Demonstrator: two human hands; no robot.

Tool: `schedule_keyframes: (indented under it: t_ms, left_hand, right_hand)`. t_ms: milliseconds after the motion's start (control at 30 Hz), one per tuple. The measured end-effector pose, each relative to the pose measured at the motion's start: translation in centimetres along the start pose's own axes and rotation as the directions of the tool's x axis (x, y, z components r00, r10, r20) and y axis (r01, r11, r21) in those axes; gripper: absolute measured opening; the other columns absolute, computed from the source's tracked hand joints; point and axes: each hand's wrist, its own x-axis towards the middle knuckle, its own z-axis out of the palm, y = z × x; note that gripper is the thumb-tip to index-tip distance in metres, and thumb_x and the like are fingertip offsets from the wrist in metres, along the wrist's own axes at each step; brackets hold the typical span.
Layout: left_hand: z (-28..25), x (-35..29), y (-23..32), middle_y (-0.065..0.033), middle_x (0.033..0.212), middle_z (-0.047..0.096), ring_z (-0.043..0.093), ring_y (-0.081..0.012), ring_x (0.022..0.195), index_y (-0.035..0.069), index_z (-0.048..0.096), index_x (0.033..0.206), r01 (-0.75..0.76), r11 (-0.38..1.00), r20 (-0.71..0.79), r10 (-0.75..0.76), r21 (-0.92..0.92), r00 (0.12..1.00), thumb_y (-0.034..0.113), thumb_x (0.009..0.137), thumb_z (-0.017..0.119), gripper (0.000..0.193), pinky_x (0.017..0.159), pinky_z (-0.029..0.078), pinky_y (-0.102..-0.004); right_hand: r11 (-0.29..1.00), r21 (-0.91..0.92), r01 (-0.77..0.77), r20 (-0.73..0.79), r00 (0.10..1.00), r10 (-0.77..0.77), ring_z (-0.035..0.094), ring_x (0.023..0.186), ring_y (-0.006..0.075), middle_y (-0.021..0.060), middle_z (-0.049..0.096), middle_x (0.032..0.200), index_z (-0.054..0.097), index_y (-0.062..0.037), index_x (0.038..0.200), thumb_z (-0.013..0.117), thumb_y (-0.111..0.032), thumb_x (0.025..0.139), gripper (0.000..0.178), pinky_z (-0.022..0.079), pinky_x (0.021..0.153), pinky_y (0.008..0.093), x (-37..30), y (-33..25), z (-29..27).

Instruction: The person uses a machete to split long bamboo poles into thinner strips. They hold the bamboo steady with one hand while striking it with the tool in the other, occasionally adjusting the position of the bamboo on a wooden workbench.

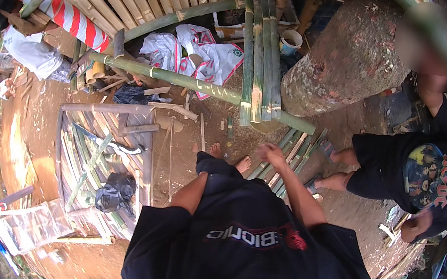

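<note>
My right hand (273, 154) hangs in front of my body, its fingers loosely bent and apart, with nothing visible in them. Split green bamboo strips (283, 152) lie on the ground beside and beyond it. My left forearm (191, 192) runs forward beside my dark shirt; the left hand is hidden behind dark cloth. Ahead of me, a long green bamboo pole (186, 81) crosses at the front of a bamboo structure, and upright green bamboo slats (261, 60) stand across it. To my left, a handsaw (124, 148) rests on a wooden frame (107, 107) piled with bamboo strips.
A thick tree trunk (351, 55) rises at the front right. Another person (398, 166) in dark clothes stands close on my right. White sacks (189, 54) and a bucket (290, 40) lie behind the bamboo. A black plastic bag (116, 192) sits on the left-hand pile.
</note>
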Motion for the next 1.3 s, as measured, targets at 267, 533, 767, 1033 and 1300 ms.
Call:
schedule_keyframes:
  t_ms: [267,533,767,1033,1300]
  left_hand:
    - [-0.9,-2.5,-0.2,-0.0243,0.110,0.061,0.063,-0.0351,0.097,-0.003,0.056,0.119,0.086,0.996,-0.059,-0.086,-0.008,0.995,0.021,0.094,0.056,0.035,0.084,0.050,-0.0412]
    - [-1.1,-4.5,-0.9,-0.0247,0.109,0.062,0.063,-0.0362,0.097,-0.003,0.056,0.118,0.113,0.994,-0.044,-0.114,-0.010,0.993,0.021,0.094,0.056,0.034,0.083,0.050,-0.0417]
    - [-1.9,-5.1,-1.5,-0.0250,0.108,0.062,0.063,-0.0372,0.097,-0.003,0.057,0.117,0.110,0.994,-0.025,-0.110,0.000,0.994,0.021,0.094,0.056,0.033,0.083,0.050,-0.0420]
    - [-2.8,-5.9,-2.3,-0.0253,0.106,0.063,0.063,-0.0382,0.096,-0.003,0.058,0.116,0.107,0.994,-0.004,-0.107,0.001,0.994,0.021,0.094,0.056,0.033,0.082,0.050,-0.0425]
    - [-3.2,-6.6,-2.7,-0.0257,0.105,0.063,0.064,-0.0393,0.096,-0.003,0.059,0.115,0.091,0.996,0.011,-0.091,0.002,0.996,0.021,0.093,0.056,0.032,0.082,0.050,-0.0429]
  right_hand:
    - [0.773,0.633,-0.042,-0.021,0.997,0.072,0.066,0.080,0.0229,0.0166,0.066,0.110,0.051,-0.0054,0.123,0.058,-0.034,0.097,0.040,0.057,0.073,0.0334,9.5,-3.2,8.8]
    - [0.653,0.758,-0.004,-0.010,1.000,0.018,0.063,0.075,0.0156,0.0097,0.069,0.102,0.056,-0.0104,0.115,0.059,-0.029,0.097,0.026,0.054,0.069,0.0287,9.9,-2.7,9.3]
    - [0.590,0.804,0.081,-0.079,0.996,-0.030,0.063,0.075,0.0136,0.0095,0.069,0.104,0.056,-0.0106,0.116,0.059,-0.029,0.097,0.027,0.054,0.070,0.0278,9.8,-2.1,10.1]
    - [0.578,0.811,0.089,-0.072,0.996,-0.051,0.062,0.072,0.0120,0.0100,0.070,0.104,0.055,-0.0094,0.114,0.058,-0.029,0.097,0.026,0.054,0.066,0.0266,10.0,-1.8,10.2]
    - [0.642,0.760,0.099,-0.090,0.995,-0.047,0.059,0.067,0.0113,0.0103,0.070,0.104,0.057,-0.0085,0.110,0.062,-0.032,0.095,0.029,0.054,0.064,0.0262,10.1,-2.1,9.9]
